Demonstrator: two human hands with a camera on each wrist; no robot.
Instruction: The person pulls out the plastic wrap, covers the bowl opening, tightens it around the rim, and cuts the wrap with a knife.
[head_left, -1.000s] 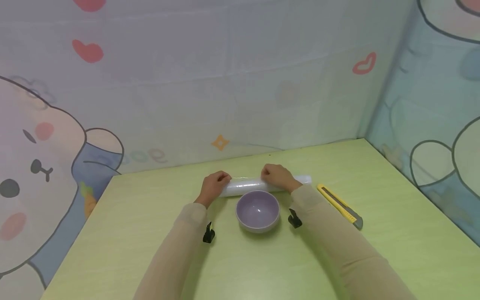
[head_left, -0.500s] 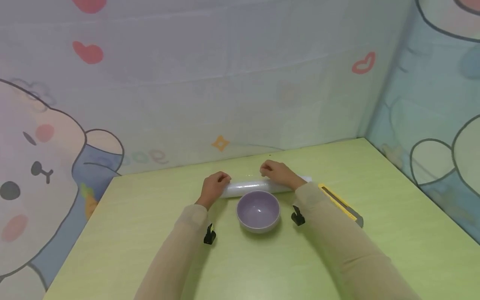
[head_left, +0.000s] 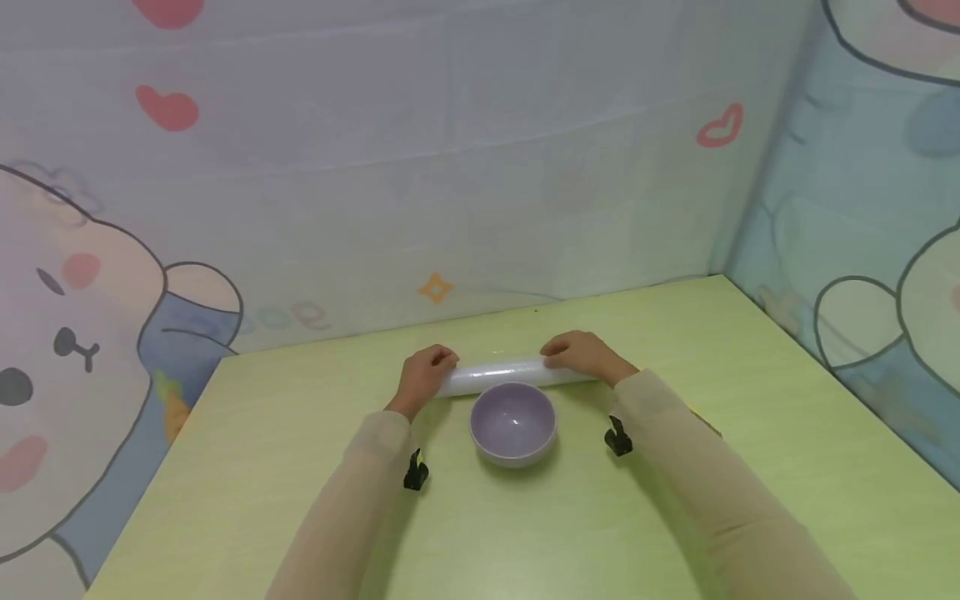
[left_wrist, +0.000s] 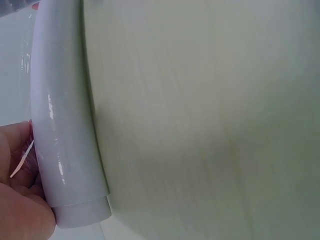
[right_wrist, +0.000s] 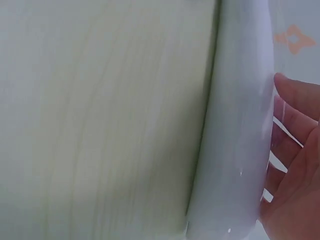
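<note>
A white roll of plastic wrap [head_left: 498, 376] lies crosswise on the table, just behind a purple bowl [head_left: 513, 417]. My left hand [head_left: 424, 377] is at the roll's left end. In the left wrist view, the thumb and fingers of that hand [left_wrist: 22, 200] pinch the clear loose film [left_wrist: 31, 159] beside the roll. Toward the right end, my right hand [head_left: 587, 355] rests along the far side of the roll. Its fingers [right_wrist: 295, 120] look loosely bent and spread against the wrap in the right wrist view, and nothing shows gripped between them.
The yellow utility knife [head_left: 707, 422] on the right is almost wholly covered by the right sleeve [head_left: 697, 467]. Black wrist fittings [head_left: 416, 472] hang below both sleeves. A printed cloth backdrop [head_left: 360, 217] rises behind the table's far edge.
My right hand lifts off the roll, then slides right along it, and its fingers loosen. The right sleeve now covers most of the knife. My left hand stays at the left end.
</note>
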